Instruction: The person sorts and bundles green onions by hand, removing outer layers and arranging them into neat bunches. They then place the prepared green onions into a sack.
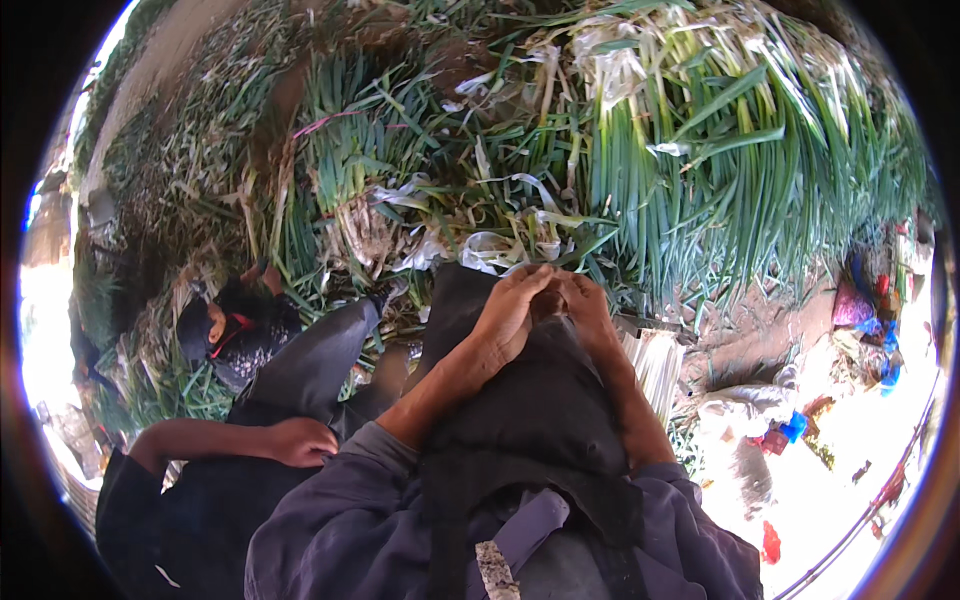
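Observation:
My left hand (pixel 511 309) and my right hand (pixel 586 304) meet above my lap, fingertips together over the dark cloth (pixel 525 405) that covers my legs. The fingers are bent inward; whether something small is pinched between them I cannot tell. Just beyond the fingertips, thin whitish plastic or peeled skins (pixel 491 251) lie among loose green leaves. Up and to the right spreads a large pile of long green stalks (pixel 697 180) with pale bases, like scallions or green garlic. A smaller bundle of stalks (pixel 352 165) lies ahead to the left, with pink string (pixel 322 124) across it.
Close on my left sits a person in dark clothes, a fist (pixel 304 442) resting by the leg. Farther left, another person (pixel 244 330) bends among stalks. A pale stack of strips (pixel 654 371) stands beside my right arm. White bags (pixel 750 409) lie on the right.

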Demonstrator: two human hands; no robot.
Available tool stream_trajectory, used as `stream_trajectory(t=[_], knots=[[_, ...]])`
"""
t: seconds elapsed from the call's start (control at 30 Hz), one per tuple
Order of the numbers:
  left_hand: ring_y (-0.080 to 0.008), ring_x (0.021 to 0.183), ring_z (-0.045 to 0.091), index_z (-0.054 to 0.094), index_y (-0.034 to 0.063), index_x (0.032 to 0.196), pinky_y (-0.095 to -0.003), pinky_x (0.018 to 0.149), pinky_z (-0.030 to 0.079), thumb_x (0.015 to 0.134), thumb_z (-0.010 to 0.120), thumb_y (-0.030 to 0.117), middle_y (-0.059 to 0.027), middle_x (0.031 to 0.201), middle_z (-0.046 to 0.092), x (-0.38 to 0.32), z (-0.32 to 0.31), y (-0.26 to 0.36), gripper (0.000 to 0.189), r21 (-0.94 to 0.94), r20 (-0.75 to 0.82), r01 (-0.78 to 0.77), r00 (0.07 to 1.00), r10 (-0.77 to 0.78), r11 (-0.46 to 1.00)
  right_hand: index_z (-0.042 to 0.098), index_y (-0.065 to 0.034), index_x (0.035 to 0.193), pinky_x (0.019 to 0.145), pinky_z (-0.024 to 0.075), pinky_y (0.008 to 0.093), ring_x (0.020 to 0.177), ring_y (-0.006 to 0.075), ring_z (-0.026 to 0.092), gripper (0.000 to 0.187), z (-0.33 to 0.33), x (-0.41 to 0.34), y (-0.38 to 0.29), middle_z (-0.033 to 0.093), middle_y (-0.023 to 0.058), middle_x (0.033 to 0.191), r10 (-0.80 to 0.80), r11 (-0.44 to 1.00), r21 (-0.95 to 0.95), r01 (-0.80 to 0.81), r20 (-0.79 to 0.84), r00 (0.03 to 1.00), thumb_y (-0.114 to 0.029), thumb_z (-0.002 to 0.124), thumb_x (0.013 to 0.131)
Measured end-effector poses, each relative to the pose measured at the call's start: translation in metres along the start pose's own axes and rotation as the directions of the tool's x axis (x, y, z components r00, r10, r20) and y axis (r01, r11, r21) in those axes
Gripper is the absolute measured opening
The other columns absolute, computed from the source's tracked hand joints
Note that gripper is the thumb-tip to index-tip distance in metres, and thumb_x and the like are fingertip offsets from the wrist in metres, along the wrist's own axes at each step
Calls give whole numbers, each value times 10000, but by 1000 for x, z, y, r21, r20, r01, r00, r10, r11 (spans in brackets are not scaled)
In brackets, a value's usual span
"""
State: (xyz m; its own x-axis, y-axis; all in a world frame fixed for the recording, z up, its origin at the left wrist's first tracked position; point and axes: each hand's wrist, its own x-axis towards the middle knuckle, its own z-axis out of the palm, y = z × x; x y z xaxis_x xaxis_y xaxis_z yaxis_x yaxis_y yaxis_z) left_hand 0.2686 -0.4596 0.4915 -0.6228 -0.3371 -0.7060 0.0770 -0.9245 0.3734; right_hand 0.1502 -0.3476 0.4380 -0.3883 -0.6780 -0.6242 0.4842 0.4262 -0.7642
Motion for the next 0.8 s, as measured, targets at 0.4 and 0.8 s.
stream_trajectory(t=[0.4, 0.8], knots=[[-176, 845, 651, 662, 51, 1153, -348, 797, 556, 1021, 652, 215, -37, 975, 682, 51, -32, -14, 211, -35, -93, 29, 995, -33, 999, 657, 31, 1172, 692, 543, 324, 741, 150, 682, 386, -72, 19, 73, 720, 96, 901, -158, 897, -440, 48, -216, 964, -315, 666, 1001], [-172, 829, 647, 629, 70, 1112, -367, 805, 557, 1043, 589, 243, -35, 939, 665, 97, -117, -36, 190, 90, -196, 93, 978, -74, 992, 655, 57, 1186, 654, 540, 329, 736, 148, 690, 427, -143, 89, 126, 721, 105, 856, -37, 854, -517, -58, -171, 985, -325, 669, 997]])
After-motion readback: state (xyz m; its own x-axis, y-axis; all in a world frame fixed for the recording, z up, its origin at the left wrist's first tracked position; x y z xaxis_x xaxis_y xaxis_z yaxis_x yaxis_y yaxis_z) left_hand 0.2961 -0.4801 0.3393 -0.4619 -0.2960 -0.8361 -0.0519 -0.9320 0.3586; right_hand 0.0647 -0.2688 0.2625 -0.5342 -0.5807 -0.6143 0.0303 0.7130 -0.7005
